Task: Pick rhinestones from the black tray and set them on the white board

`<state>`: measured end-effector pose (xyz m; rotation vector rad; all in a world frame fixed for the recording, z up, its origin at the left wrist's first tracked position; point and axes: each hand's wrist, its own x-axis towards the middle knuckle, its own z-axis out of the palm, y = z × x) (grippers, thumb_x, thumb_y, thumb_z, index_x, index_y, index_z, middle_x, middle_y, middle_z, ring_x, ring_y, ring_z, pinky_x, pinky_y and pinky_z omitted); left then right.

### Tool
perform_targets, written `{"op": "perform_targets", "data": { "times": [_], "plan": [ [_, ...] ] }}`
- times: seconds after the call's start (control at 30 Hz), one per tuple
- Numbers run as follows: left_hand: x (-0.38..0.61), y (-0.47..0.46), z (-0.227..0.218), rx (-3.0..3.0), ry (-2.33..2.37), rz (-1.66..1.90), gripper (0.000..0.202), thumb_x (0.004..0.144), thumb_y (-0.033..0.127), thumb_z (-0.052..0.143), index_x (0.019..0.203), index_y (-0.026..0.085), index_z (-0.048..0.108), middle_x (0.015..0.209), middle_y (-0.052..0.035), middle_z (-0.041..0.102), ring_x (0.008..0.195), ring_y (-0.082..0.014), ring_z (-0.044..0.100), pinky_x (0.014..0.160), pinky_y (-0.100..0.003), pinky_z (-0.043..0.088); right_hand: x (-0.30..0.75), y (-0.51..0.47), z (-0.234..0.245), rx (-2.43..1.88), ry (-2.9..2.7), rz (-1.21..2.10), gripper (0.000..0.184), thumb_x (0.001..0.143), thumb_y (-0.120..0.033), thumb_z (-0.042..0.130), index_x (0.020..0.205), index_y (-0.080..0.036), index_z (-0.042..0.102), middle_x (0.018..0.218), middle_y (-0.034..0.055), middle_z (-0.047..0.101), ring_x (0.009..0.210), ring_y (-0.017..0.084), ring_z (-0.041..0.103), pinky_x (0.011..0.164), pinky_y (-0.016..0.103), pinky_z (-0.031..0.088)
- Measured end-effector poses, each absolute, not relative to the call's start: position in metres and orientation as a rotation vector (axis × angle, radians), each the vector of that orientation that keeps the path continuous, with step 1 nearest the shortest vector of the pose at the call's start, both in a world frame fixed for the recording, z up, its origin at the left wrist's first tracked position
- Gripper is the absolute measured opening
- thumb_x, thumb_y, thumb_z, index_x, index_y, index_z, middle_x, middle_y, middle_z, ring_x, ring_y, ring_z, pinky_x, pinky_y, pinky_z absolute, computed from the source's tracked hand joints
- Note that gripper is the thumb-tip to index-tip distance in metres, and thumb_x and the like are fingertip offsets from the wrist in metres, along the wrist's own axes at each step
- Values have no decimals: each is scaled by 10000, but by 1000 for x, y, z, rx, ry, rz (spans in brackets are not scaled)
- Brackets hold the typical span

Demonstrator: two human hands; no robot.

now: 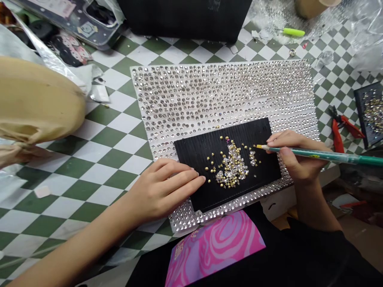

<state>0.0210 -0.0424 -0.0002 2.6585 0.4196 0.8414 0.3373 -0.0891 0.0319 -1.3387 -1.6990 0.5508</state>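
Note:
My right hand (295, 153) pinches a green pencil (338, 155) with a pale wooden end and yellow tip, which points left over a black ridged tray (197, 147). Loose rhinestones (235, 165), silver on their faces and gold on their backs, lie heaped around the tray's middle, with several scattered singly. The fingers of my left hand (169, 185) are stretched out and rest on the tray's left edge. Beneath the tray lies a white sheet (224, 91) covered in rows of silver rhinestones; the tray and my hands hide part of it.
Red-handled pliers (338, 135) and another black tray of stones (374, 107) are at the right. A black box (188, 20) stands at the back, near a lime-green-handled tool (293, 32). On the left are a tied beige bag (38, 99) and a phone case (86, 20).

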Motion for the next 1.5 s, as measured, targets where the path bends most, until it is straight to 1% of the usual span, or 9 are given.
{"op": "perform_targets", "data": {
  "times": [0.47,0.6,0.83,1.0,1.1,1.27,1.33,1.4,1.5],
  "plan": [
    [21,-43,-1,2660,417,841,218,945,149,451,1076,133,625,936,-29,710,922,-144,590,792,-309,443,340,-88,31,-1331,-1783,590,266,819,-131,592,1007,-269,719,754,10,695,709,150,641,671,336,528],
    [21,-43,-1,2658,418,841,221,944,148,449,1074,134,626,932,-29,710,917,-143,593,793,-309,442,339,-88,31,-1336,-1744,595,255,830,-148,582,987,-287,726,732,6,682,700,159,641,657,346,528],
    [21,-42,0,2664,432,853,226,943,152,442,1069,152,631,915,-24,715,916,-131,610,787,-298,455,338,-87,32,-1310,-1803,567,321,811,-89,586,1037,-278,714,761,5,693,701,150,635,673,335,513],
    [21,-43,0,2674,434,853,220,944,153,445,1064,157,630,919,-22,719,914,-131,613,782,-297,457,340,-88,33,-1348,-1812,567,286,805,-102,595,997,-274,718,758,5,691,704,147,642,675,328,525],
    [21,-43,0,2677,442,849,227,949,162,437,1066,166,630,908,-18,720,911,-125,619,782,-294,459,342,-85,34,-1328,-1732,529,255,789,-100,593,947,-249,726,738,-1,688,714,150,654,669,323,530],
    [21,-43,1,2677,439,841,225,949,161,437,1062,164,631,908,-17,720,915,-129,620,788,-296,453,349,-77,38,-1282,-1583,364,209,769,-96,603,868,-202,752,709,18,685,653,139,642,552,286,469],
    [21,-42,1,2678,430,840,219,944,155,446,1059,155,632,904,-20,719,912,-134,619,785,-300,451,351,-76,40,-1271,-1624,404,237,763,-82,604,892,-212,754,724,20,688,672,147,647,570,298,479],
    [21,-42,1,2673,426,841,219,943,152,448,1061,148,633,909,-26,719,912,-138,616,787,-303,450,350,-78,40,-1284,-1721,520,283,761,-74,605,942,-240,745,758,12,695,707,155,654,626,322,510],
    [21,-43,1,2665,435,848,225,948,157,440,1062,157,634,910,-25,719,911,-135,617,791,-303,452,348,-81,38,-1319,-1827,638,280,792,-115,606,981,-283,726,785,-1,697,724,159,657,669,341,537]
  ]
}}
